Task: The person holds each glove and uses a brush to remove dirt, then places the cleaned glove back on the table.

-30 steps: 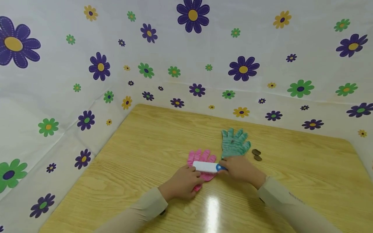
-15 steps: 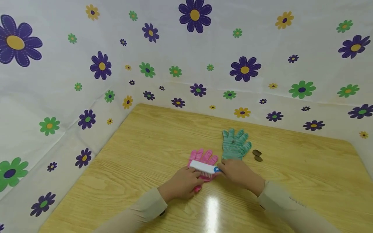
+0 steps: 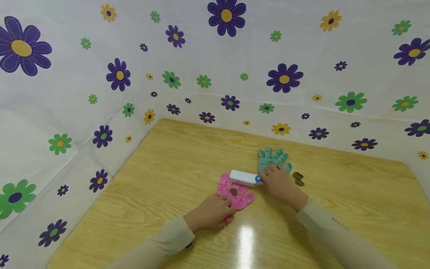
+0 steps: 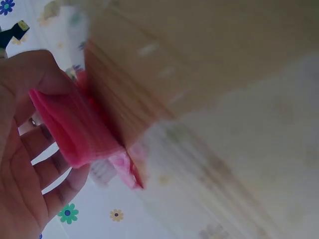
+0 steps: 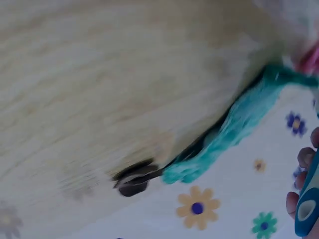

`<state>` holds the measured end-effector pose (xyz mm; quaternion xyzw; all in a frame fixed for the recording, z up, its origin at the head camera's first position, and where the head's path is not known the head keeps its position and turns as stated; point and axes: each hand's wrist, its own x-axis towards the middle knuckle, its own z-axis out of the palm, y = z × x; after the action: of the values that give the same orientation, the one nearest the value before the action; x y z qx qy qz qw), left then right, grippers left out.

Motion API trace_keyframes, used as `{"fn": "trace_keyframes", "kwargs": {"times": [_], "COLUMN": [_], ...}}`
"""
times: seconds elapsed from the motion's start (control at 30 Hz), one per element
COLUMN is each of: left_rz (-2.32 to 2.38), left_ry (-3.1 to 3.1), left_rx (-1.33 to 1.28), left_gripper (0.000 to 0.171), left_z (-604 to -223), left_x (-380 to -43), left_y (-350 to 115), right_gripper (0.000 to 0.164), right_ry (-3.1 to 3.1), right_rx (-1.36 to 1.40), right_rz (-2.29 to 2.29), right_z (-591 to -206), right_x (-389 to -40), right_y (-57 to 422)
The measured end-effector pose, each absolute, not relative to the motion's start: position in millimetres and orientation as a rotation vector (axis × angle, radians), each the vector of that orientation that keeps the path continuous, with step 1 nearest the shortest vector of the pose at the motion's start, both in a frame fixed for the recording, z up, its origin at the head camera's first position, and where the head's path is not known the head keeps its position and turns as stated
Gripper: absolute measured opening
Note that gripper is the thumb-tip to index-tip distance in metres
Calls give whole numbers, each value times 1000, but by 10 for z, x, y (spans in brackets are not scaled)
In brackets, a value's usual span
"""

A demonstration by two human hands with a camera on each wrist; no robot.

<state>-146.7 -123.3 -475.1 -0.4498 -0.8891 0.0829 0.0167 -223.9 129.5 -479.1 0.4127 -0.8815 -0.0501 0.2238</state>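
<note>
My left hand (image 3: 211, 212) grips the cuff of a pink striped knit glove (image 3: 243, 202) lying on the table; in the left wrist view, thumb and fingers close round the pink cuff (image 4: 75, 127). A brown patch (image 3: 233, 191) shows on the glove's palm. My right hand (image 3: 281, 186) holds a white-backed scrub brush (image 3: 242, 177) by its blue handle (image 5: 310, 199). The brush lies across the pink glove's finger end in the head view, bristles down. Behind the right hand is a teal striped glove (image 3: 270, 158), its lower part hidden by that hand.
Two small dark brown pieces (image 3: 298, 175) lie on the wooden table (image 3: 188, 157) right of the teal glove. White sheeting (image 3: 201, 45) printed with flowers rises along the table's left and far edges.
My right hand has moved the brush away from me, off the pink glove's palm to its fingers, uncovering the brown patch. It now overlaps the teal glove. The left hand stays at the cuff.
</note>
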Motion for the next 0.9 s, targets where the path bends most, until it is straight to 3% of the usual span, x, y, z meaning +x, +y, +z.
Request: {"fn": "trace_keyframes", "kwargs": {"times": [0.1, 0.37, 0.7, 0.9], "left_rz": [238, 185, 168, 204], "left_ry": [-2777, -2812, -2865, -2851], "left_rx": [-1380, -1404, -1384, -1362], "left_gripper": [7, 6, 14, 14], "left_z": [-4768, -4753, -4813, -4846], "left_x": [-1465, -1448, -1396, -1396], "left_y": [-1240, -1248, -1238, -1227], "right_gripper": [27, 27, 22, 18], "right_ry": [-2462, -2414, -2587, -2571], "right_rx": [1103, 1388, 1097, 1415], "right_rz": [-91, -85, -9, 67], "right_z": [-4739, -4798, -4715, -4732], "right_x": [-2227, -1992, -2285, -2105], "right_y": [1309, 1189, 1302, 1314]}}
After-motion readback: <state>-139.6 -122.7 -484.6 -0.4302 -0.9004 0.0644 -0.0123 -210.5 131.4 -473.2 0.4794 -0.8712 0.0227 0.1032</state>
